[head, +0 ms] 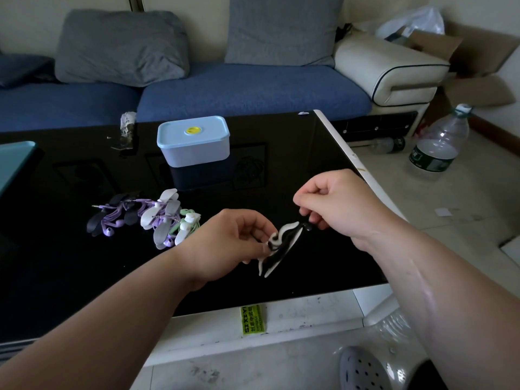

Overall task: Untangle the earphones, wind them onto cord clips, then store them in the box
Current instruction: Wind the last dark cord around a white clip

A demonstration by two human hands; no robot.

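Note:
My left hand (pixel 236 240) pinches one end of a white cord clip (pixel 277 249) with black earphone cord wound on it, held just above the black table. My right hand (pixel 334 204) grips the black earphone end (pixel 306 227) at the clip's upper tip. A heap of purple and green earphones on white, grey and black clips (pixel 152 218) lies to the left on the table. The pale blue box (pixel 194 140) stands farther back, lid on, with a yellow disc on top.
The glossy black table (pixel 84 277) ends at a white edge on the right. A crumpled wrapper (pixel 128 130) lies at the back left and a teal object (pixel 14 161) at the far left. A blue sofa (pixel 247 91) is behind; large water bottle (pixel 441 142) on floor.

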